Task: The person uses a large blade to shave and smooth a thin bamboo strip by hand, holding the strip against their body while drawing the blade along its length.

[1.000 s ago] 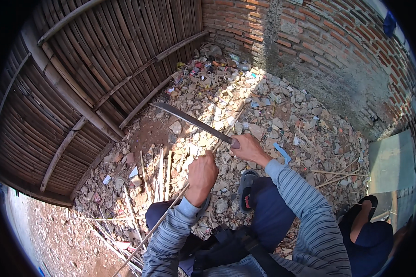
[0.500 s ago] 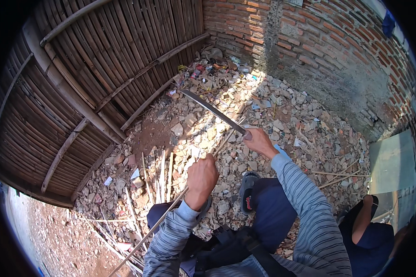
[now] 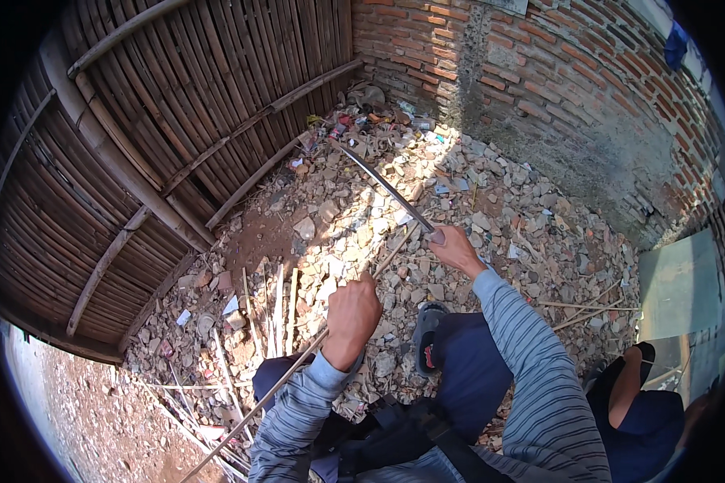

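Note:
My left hand (image 3: 353, 318) is closed round a long, thin stick (image 3: 254, 414), which looks like bamboo. The stick slants from the lower left, along my left forearm, up past the fist toward the right. In my right hand (image 3: 459, 251) is the handle of a machete, fingers wrapped round it. Its long dark blade (image 3: 388, 189) points up and to the left, over the rubble. The stick's far end lies close below the blade near the handle; whether they touch I cannot tell.
Stones and litter (image 3: 491, 189) cover the ground. Loose bamboo strips (image 3: 280, 310) lie left of my legs. A slatted bamboo wall (image 3: 185, 97) stands at left, a brick wall (image 3: 556, 88) behind. Another person (image 3: 632, 419) is at the lower right, beside a pale green panel (image 3: 681, 286).
The machete's tip has swung to the right and the blade has turned, now showing narrower. My left hand keeps its hold on the stick, almost unmoved.

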Demonstrator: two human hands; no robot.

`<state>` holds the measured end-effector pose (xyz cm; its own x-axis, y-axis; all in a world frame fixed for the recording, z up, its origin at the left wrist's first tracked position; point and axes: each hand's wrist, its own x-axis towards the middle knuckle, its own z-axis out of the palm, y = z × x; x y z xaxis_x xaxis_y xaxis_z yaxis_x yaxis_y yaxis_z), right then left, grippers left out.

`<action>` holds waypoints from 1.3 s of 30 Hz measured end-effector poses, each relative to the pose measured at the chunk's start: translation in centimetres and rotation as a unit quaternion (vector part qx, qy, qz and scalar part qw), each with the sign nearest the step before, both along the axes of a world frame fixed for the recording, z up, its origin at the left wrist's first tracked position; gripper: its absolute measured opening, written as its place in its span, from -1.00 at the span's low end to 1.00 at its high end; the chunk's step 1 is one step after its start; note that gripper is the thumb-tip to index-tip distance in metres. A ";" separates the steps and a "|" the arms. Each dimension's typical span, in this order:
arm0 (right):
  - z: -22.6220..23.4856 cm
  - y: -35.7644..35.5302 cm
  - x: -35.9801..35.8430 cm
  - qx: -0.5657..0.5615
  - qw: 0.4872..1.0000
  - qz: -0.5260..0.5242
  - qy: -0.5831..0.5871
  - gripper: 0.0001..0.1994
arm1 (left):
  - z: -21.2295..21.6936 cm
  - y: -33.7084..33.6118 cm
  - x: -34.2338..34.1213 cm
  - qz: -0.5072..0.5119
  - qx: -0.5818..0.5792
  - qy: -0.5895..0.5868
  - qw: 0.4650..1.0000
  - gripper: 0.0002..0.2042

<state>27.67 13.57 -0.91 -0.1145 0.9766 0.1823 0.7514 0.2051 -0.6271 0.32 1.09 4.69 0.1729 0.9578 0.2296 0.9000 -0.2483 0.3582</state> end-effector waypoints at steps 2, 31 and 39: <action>1.1 -0.5 0.2 -0.046 0.999 0.006 -0.015 -0.68 | 0.1 -0.2 -0.2 0.006 0.001 0.005 1.000 -0.87; 0.4 -0.9 -0.9 -0.095 0.993 0.027 -0.061 -0.64 | 0.3 -1.4 -0.8 -0.005 -0.014 0.058 0.998 -0.83; 0.3 -0.5 0.5 -0.101 0.994 0.004 -0.051 -0.61 | 0.9 -1.5 -0.5 -0.026 -0.024 0.076 0.996 -0.76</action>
